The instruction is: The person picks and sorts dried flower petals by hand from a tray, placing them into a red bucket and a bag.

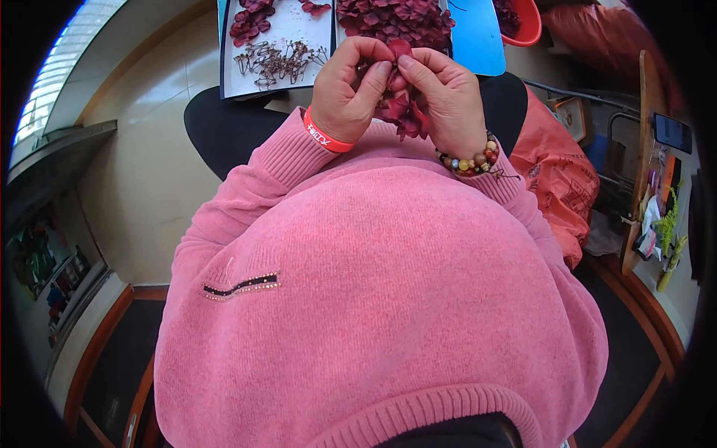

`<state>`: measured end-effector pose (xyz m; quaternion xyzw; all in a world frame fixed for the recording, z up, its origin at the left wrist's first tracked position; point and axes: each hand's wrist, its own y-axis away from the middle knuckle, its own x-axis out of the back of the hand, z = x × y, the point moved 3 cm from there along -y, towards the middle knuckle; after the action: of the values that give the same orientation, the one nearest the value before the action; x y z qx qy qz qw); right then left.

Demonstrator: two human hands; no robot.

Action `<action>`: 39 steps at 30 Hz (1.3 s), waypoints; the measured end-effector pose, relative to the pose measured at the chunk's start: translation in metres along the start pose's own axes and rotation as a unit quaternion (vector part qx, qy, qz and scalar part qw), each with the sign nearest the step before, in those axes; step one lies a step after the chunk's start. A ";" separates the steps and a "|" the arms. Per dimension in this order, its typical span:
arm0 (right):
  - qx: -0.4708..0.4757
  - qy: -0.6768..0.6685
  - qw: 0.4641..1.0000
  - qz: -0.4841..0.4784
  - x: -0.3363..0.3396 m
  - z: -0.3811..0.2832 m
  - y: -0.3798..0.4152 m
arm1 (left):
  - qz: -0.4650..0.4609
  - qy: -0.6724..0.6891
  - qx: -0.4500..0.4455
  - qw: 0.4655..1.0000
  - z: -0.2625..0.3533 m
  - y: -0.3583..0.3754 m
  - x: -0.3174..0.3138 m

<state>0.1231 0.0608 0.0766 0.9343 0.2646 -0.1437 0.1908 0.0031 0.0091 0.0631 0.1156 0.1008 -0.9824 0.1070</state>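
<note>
Just above my lap, my left hand point(342, 91) and my right hand point(454, 101) meet, with thumbs and fingertips pinching dark red artificial flower petals point(405, 116). Part of the petal cluster hangs below the fingers, and the rest is hidden behind them. Beyond the hands lies a heap of similar dark red petals point(392, 21) in a light-lined tray. Left of it, a second compartment holds a tangle of thin brown stems point(278, 63) and a few red flowers point(251, 21).
A blue panel point(478, 37) adjoins the tray's right side, with a red bowl point(529, 22) of petals beyond it. A red plastic bag point(556, 175) stands by my right leg. At far right, a phone point(673, 133) lies near a wooden edge point(644, 149) and a green plant point(668, 220).
</note>
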 end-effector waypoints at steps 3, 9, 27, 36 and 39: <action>0.007 0.006 1.000 -0.011 0.001 0.001 0.001 | -0.001 0.005 -0.007 1.000 0.001 0.002 0.000; 0.041 0.019 0.998 -0.032 -0.002 0.003 0.001 | -0.008 0.024 -0.008 1.000 0.005 0.003 -0.001; 0.081 0.056 0.995 -0.010 -0.011 0.001 0.006 | 0.003 0.055 0.016 0.998 0.009 0.004 -0.006; 0.029 -0.033 0.996 -0.078 -0.009 0.000 0.005 | 0.025 0.026 -0.022 0.999 0.008 0.005 -0.003; 0.039 -0.010 0.996 -0.082 -0.010 -0.002 0.006 | 0.027 -0.006 -0.069 0.997 0.005 0.004 -0.002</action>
<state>0.1181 0.0527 0.0837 0.9146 0.3329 -0.1782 0.1446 0.0046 0.0042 0.0671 0.1052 0.1647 -0.9704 0.1419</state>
